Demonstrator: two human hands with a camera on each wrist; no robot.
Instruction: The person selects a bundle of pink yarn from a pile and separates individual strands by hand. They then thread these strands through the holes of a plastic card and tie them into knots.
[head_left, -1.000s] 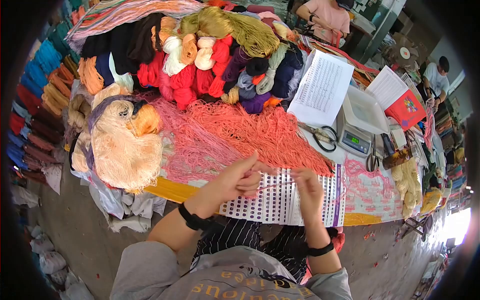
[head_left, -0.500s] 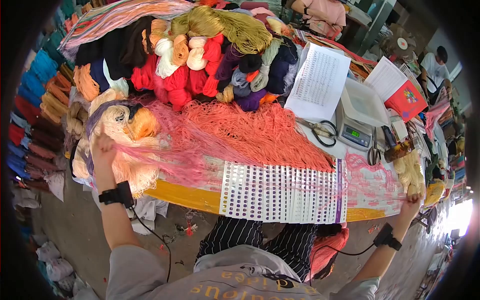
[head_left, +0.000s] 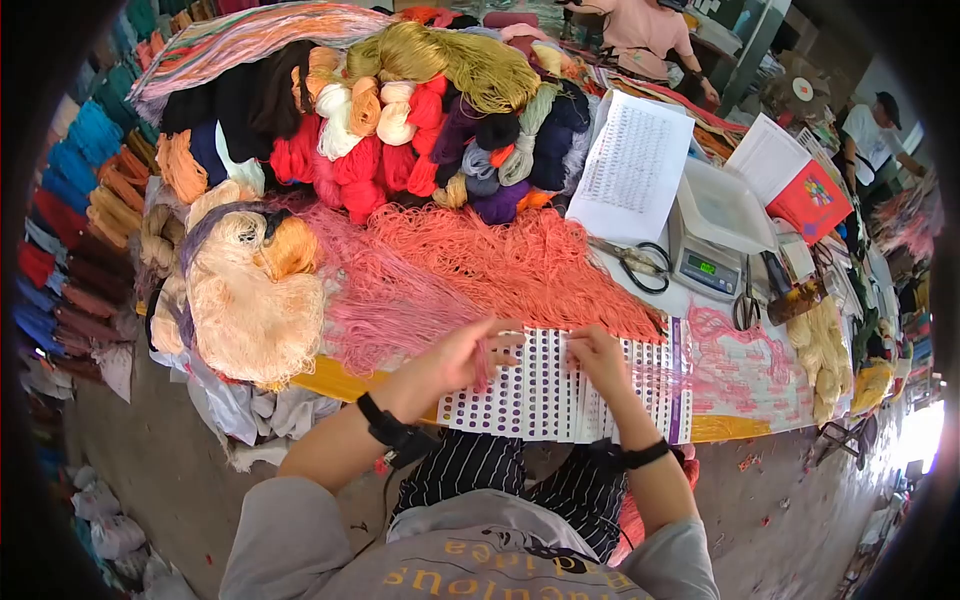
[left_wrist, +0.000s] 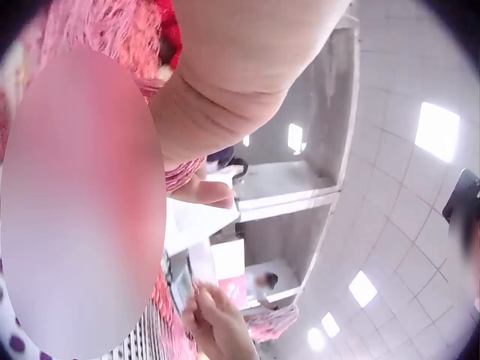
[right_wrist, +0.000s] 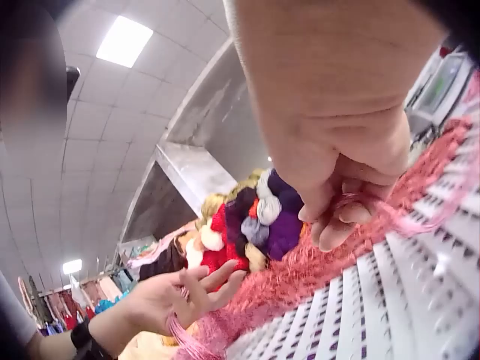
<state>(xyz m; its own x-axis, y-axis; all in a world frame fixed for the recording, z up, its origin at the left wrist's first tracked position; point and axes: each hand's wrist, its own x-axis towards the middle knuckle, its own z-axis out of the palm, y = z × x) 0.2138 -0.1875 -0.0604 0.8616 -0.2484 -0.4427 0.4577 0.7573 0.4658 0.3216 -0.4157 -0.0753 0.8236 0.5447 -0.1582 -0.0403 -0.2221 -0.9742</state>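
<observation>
Right wrist view: fine pink strands [right_wrist: 409, 225], pinched in right hand [right_wrist: 337, 135], cross open left hand [right_wrist: 169, 300].

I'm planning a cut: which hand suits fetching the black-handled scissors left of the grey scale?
Probably the right hand: it is nearer those scissors than the left hand, though it pinches pink yarn and would need freeing first.

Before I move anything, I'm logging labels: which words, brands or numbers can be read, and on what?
"idea" and "ulous", upside down: grey shirt, other letters unclear.
Digital scale: green digits, too blurred to read.
White printed sheet and smaller sheet: print too small.
</observation>
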